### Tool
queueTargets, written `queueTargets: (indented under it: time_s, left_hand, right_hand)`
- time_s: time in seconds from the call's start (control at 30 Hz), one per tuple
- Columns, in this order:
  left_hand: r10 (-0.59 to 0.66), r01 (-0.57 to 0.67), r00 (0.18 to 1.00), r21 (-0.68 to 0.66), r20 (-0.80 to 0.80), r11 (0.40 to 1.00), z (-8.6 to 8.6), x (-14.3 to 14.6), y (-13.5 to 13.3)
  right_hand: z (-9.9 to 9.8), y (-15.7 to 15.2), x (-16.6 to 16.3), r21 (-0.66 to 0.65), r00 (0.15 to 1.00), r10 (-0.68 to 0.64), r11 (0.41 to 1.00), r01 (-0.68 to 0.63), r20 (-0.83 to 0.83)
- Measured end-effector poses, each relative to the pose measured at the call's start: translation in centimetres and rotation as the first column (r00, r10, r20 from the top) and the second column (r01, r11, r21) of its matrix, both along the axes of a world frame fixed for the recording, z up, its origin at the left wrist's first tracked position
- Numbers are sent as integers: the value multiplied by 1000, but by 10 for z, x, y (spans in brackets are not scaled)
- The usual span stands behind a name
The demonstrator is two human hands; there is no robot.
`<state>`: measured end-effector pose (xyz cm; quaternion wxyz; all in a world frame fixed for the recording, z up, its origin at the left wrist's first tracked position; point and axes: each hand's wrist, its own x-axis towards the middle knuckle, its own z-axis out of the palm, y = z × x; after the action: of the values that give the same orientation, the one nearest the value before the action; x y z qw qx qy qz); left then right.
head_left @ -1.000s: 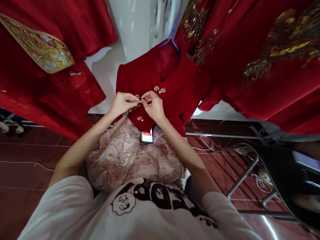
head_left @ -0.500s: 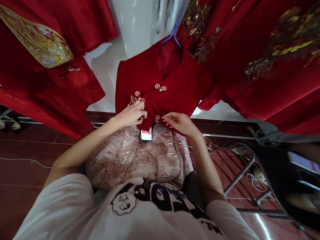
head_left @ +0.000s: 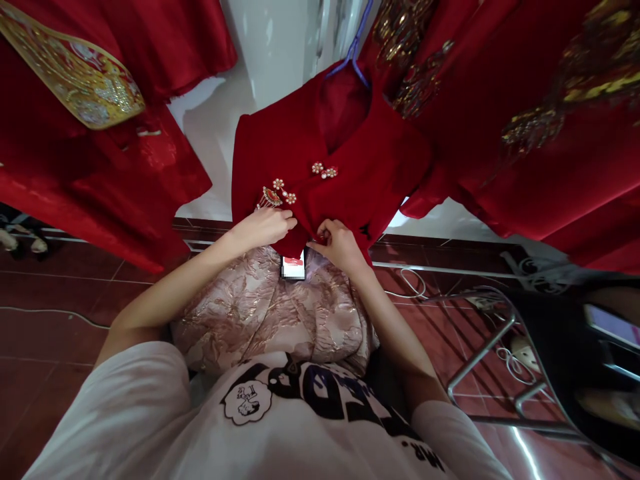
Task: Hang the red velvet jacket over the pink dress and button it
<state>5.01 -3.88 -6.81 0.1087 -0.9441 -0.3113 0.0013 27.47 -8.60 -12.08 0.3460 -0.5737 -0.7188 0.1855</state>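
Note:
A red jacket hangs in front of me on a purple hanger. Flower-shaped fasteners with pearls sit at its chest, and a fan-shaped ornament with dangling beads is beside the left ones. My left hand is closed on the cloth just below that ornament, its fingertips partly hidden. My right hand pinches the jacket's lower front edge, covering the spot where its fingers meet. Under the hem, a phone with a lit screen lies on my patterned pink skirt.
Red garments with gold embroidery hang at the left and right. On the right stands a black chair with metal legs, where a person's phone shows. A white cable crosses the tiled floor.
My right hand has moved left and closed on the jacket's lower edge, covering the flower fastener there. My left hand has dropped slightly, uncovering the fasteners beside the ornament.

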Motion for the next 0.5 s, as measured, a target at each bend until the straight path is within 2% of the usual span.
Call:
queueTargets:
  time_s: [0.1, 0.3, 0.4, 0.5]
  left_hand:
    - [7, -4, 997, 43, -76, 999, 3, -1, -2]
    - [-2, 7, 995, 53, -98, 999, 2, 1, -1]
    - [35, -34, 998, 14, -48, 999, 5, 3, -4]
    - [99, -96, 995, -102, 24, 990, 9, 4, -7]
  right_hand:
    - [5, 0, 4, 5, 998, -2, 1000, 2, -64]
    - [9, 0, 8, -171, 959, -49, 985, 1, -277]
    - [11, -2, 9, -287, 934, -32, 955, -76, -355]
    - [14, -3, 13, -371, 907, 21, 908, -193, -421]
